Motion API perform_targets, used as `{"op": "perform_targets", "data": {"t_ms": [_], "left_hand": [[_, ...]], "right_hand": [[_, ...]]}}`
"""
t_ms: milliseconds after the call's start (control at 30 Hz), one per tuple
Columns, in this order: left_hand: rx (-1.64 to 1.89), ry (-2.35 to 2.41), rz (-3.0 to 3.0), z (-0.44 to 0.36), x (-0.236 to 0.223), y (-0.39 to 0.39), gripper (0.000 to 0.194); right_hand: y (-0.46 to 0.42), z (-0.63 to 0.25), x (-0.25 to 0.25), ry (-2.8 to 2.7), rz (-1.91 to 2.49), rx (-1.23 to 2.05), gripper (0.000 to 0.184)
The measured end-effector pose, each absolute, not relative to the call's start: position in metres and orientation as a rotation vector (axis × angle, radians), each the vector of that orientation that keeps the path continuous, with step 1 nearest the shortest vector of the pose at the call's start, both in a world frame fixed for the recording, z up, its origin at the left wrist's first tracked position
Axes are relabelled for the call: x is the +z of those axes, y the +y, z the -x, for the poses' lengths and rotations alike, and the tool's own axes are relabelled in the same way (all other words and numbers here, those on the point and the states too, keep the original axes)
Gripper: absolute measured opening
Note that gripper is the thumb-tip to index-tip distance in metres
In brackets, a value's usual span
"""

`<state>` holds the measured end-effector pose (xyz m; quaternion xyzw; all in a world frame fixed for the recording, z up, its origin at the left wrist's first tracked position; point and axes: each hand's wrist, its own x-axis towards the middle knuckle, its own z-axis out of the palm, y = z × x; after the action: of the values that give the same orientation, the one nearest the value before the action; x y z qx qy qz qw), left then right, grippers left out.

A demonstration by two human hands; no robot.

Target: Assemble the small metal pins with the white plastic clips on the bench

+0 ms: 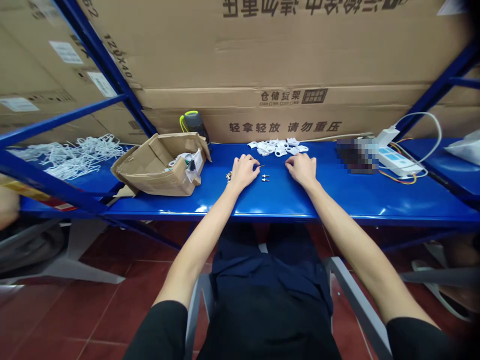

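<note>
1. So, my left hand [243, 172] rests on the shelf with its fingers curled. A thin pin [261, 166] pokes out past them, but I can't tell whether I'm pinching it.
2. My right hand [302, 170] lies palm down and relaxed, with nothing visible in it.
3. Two small metal pins [265, 177] lie just right of my left hand, and a small cluster of metal parts [228, 176] sits just left of it.
4. Just beyond my hands, white plastic clips [277, 148] lie heaped, too small to tell if any are finished. A torn carton [161, 167] holds more white parts, so plenty looks left.
5. The front edge of the blue shelf [375, 200] runs near my wrists. Open blue surface stretches right towards a power strip [393, 161], and large cardboard boxes [262, 60] wall off the back.
</note>
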<state>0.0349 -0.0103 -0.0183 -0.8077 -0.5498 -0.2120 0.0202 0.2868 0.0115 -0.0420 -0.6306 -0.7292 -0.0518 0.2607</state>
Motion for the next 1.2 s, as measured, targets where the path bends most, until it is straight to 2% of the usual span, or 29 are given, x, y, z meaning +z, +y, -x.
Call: {"op": "perform_targets", "data": {"t_ms": [200,567,767,933,1200], "left_hand": [[-0.631,-1.712,2.531,-0.036,-0.018,-0.008,0.024],[-0.715,-1.578,2.588,-0.041,-0.019,-0.008,0.027],[-0.765,-1.487,2.596,-0.042,-0.019,-0.01,0.03],[-0.766,-1.46,2.576,-0.043,-0.015,-0.013,0.032],[-0.758,-1.365,2.538,-0.045,-0.01,-0.017,0.041]], "right_hand": [[0.008,-0.279,-0.033,-2.043,1.636,-0.03,0.029],[0.003,-0.263,-0.031,-1.838,1.265,0.56,0.02],[0.003,-0.26,-0.034,-1.643,1.155,0.893,0.035],[0.001,-0.26,-0.031,-1.512,1.104,1.024,0.048],[-0.004,-0.256,-0.025,-1.357,1.035,1.199,0.051]]}}
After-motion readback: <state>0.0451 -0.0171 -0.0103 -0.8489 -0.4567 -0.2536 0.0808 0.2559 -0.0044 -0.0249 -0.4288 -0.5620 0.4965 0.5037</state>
